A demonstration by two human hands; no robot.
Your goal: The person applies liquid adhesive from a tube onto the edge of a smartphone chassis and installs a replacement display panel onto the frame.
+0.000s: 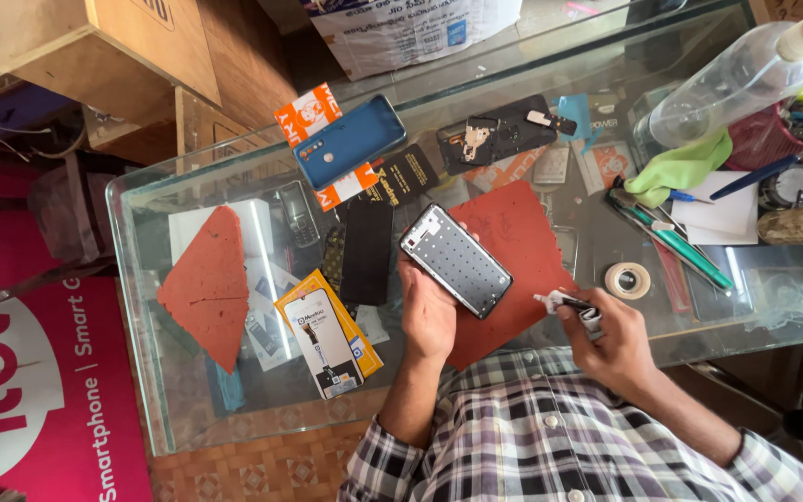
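Glue work on a phone frame (455,260) looks to be the step in hand: the left hand (427,311) grips the frame, tilted above the red mat (513,242) on the glass table (234,409), while the right hand (606,339) clasps a small glue tube (571,303) just beside it. Next calls for steadying the nozzle at the frame's edge.

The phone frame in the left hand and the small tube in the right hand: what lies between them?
In the head view, only the red mat on the glass table shows between the phone frame and the small tube.
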